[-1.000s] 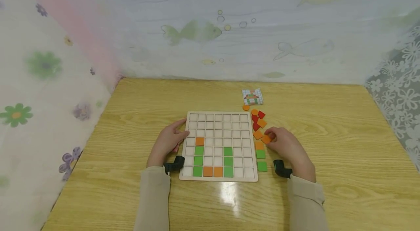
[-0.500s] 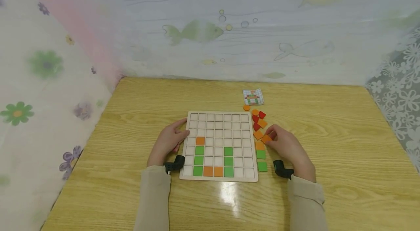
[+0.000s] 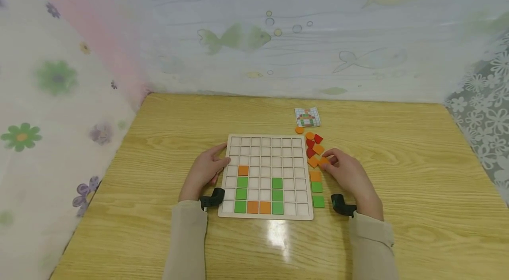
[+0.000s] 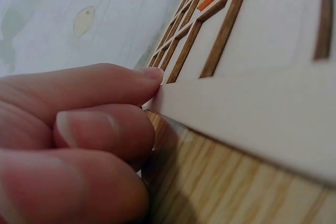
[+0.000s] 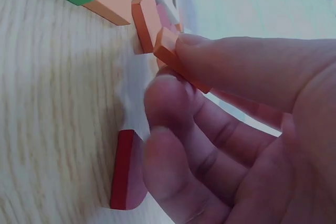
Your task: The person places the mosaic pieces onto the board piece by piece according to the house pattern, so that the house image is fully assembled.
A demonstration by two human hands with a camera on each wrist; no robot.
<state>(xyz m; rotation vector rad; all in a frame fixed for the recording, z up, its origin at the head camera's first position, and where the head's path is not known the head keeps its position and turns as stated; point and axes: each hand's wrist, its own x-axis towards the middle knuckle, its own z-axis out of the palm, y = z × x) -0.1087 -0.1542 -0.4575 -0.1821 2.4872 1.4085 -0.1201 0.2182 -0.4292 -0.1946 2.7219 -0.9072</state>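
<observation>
A square wooden grid board lies flat on the table, holding several green tiles and orange tiles in its cells. At its left edge, my left hand rests with thumb and index finger touching the rim; the left wrist view shows a straight digit against the rim and other fingers bent below. My right hand pinches an orange tile between thumb and fingers, beside the loose pieces right of the board. Red pieces and orange pieces lie just left of that hand.
A small card with a coloured grid pattern lies behind the board, near an orange disc. Loose green tiles lie along the board's right side. Patterned walls border the table's back and left.
My right hand has shifted the pinched orange tile slightly away from me, up in the head view. My left hand stays at the board's edge.
</observation>
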